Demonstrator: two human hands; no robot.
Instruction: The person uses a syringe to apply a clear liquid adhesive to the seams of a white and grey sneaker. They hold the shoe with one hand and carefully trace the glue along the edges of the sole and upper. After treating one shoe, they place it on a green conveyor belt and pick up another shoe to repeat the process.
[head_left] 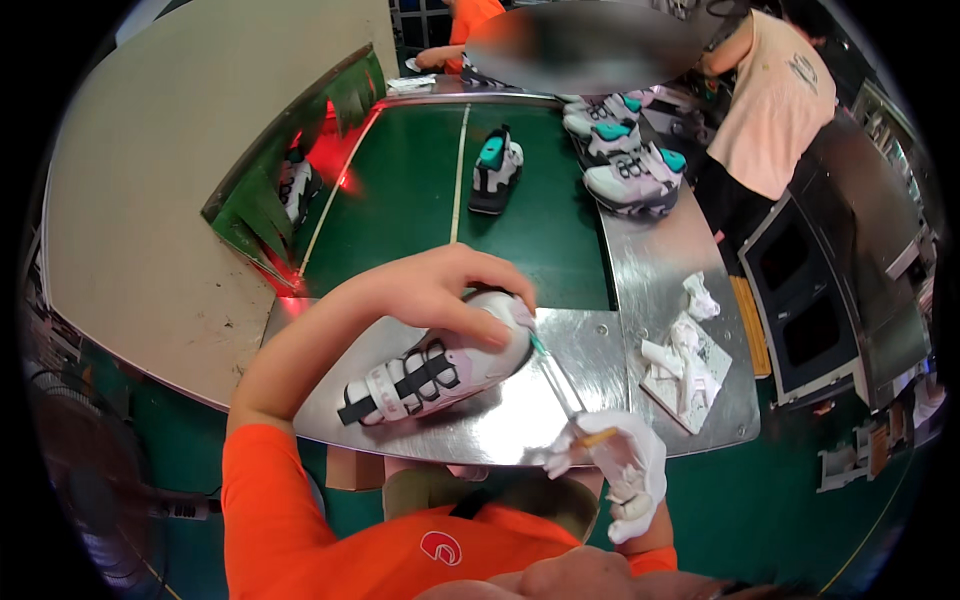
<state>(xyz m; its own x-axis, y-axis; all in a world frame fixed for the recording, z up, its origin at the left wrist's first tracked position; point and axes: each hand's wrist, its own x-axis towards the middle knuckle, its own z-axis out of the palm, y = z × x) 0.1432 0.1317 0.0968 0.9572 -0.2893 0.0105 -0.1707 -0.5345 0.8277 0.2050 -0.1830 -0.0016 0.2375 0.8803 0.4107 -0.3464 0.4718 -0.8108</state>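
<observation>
1. Orange shirt (350, 545), before the shiny metal table (500, 425).
2. White-gloved right hand (625, 470) grips a thin stick (560, 387) beside the table.
3. Left hand (440, 290) grips the pale shoe (470, 365) above the table.
4. Crumpled white scraps (688, 355), table's right.
5. Flat green belt (550, 270), past the table.

The left arm (315, 345) is bent at an elbow held out to the side, its bare forearm slanting up and right. The left grip (440, 290) arches palm-down, clamped between thumb (480, 322) and fingers (503, 275). The right grip (622, 470), covered in white, sits lower, nearer the torso, closed; a short stretch of right forearm (655, 527) shows behind it.
</observation>
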